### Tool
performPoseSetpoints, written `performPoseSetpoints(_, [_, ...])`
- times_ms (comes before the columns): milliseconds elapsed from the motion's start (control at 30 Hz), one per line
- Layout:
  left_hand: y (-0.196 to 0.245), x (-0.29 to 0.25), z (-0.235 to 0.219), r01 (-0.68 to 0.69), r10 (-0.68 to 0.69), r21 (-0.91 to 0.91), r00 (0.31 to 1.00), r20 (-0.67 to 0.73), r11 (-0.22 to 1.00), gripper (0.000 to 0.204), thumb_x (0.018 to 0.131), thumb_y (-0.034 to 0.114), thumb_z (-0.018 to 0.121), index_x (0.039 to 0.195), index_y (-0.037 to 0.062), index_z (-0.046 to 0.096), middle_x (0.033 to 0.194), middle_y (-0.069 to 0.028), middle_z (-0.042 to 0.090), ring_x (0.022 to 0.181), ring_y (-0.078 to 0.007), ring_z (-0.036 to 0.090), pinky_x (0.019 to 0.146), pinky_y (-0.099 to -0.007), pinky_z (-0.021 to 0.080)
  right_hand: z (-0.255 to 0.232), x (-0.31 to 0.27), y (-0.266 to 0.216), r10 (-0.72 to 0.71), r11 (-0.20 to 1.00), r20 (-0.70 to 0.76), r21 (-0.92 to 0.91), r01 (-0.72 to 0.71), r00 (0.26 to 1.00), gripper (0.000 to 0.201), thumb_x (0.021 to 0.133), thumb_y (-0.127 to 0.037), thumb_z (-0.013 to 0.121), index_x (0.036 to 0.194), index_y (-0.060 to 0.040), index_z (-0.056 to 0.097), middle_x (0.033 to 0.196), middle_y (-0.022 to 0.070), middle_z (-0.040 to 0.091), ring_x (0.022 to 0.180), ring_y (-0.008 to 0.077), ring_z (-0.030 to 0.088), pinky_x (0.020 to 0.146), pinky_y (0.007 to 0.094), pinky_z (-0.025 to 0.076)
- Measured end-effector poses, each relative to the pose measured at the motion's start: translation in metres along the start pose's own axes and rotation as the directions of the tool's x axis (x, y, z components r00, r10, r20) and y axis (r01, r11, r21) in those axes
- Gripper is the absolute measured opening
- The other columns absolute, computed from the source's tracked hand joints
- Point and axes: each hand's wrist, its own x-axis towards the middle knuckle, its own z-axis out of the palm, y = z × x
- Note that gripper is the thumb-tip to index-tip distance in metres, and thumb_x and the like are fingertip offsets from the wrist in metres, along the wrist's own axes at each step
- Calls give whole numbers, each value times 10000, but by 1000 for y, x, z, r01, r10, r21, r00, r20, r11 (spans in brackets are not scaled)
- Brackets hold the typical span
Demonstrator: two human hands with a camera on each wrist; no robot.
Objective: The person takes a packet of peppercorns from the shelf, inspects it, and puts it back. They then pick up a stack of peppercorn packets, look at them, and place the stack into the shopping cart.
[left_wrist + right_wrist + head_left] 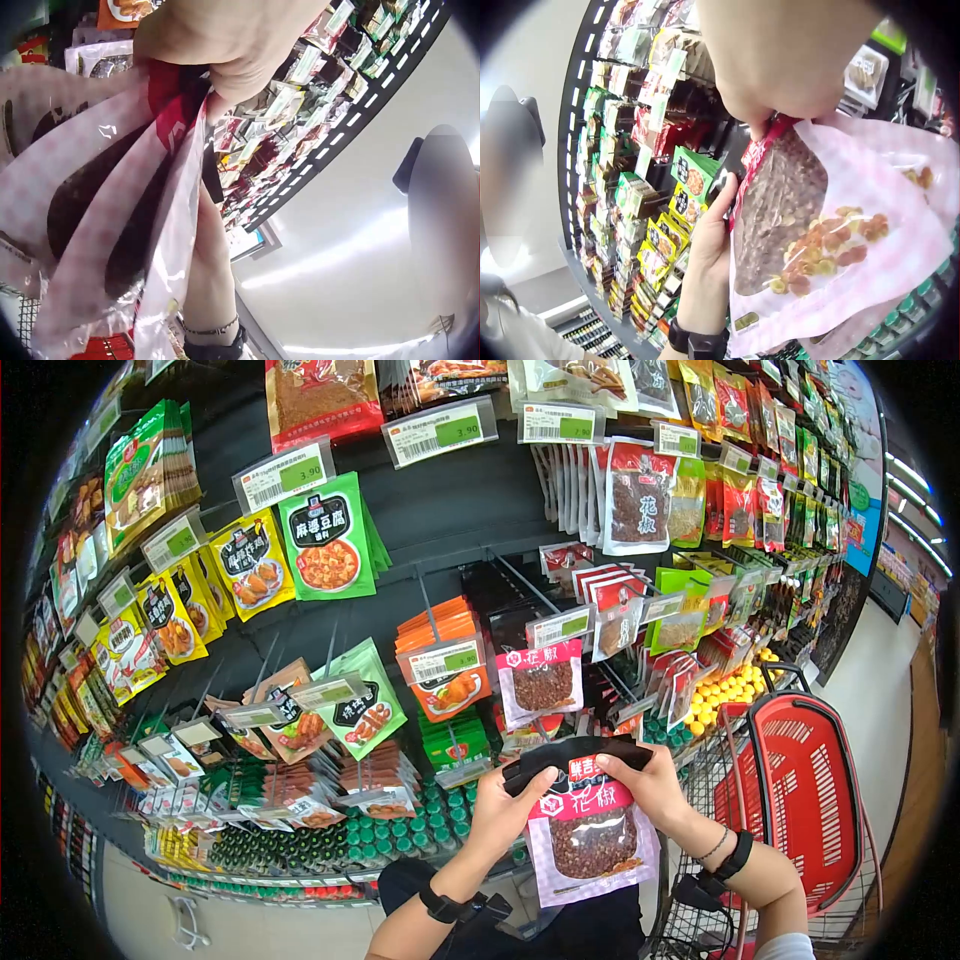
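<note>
Both hands hold a small stack of peppercorn packets (592, 850) by the black top edge, over the person's lap. The front packet has a pink band with white lettering and a clear window onto dark red peppercorns. My left hand (507, 807) grips the top left corner, thumb on the front; my right hand (655, 785) grips the top right corner the same way. From the left wrist, several packets (97, 187) fan apart at their lower ends under the left hand (232, 45). In the right wrist view, the right hand (787, 67) partly hides the packets' top.
A matching peppercorn packet (541, 685) hangs on a rack hook just beyond the hands. Seasoning packets such as a green one (328, 540) hang around it, above rows of green-capped jars (400, 828). A red shopping basket (800, 790) sits in a wire cart at the right.
</note>
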Motion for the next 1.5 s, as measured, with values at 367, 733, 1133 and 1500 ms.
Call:
performPoseSetpoints(367, [0,33,1,15,-23,-106,997,-72,994,152,828,83,651,947,-11,651,875,-46,664,749,-79,599,695,-231,481,-3,22,6,4,959,-58,284,13,998,156,833,-83,646,959,4,618,883,29,649,755,60,578,697,217,480])
performPoseSetpoints(733, [-12,57,-12,210,-184,-409,978,104,888,253,925,220,532,1001,-5,616,948,-35,651,837,-79,595,763,-227,458,-18,40,24,18,888,-194,454,73,981,208,829,8,608,1035,-2,583,920,49,644,773,98,598,718,239,493])
performPoseSetpoints(1133, [-15,93,-14,207,-247,-371,967,-63,905,143,837,101,602,929,-5,628,895,-50,654,768,-93,613,687,-228,482,-31,69,35,-55,886,-168,447,125,984,145,833,28,590,942,-42,527,872,6,589,779,52,538,701,193,450])
performPoseSetpoints(1500, [-11,165,-15,192,-198,-70,976,-88,979,429,743,63,718,1122,-35,544,983,-97,638,871,-149,612,747,-250,494,-29,128,55,-207,914,-175,315,254,963,119,850,14,572,944,-33,515,829,-21,561,772,30,492,706,186,412])
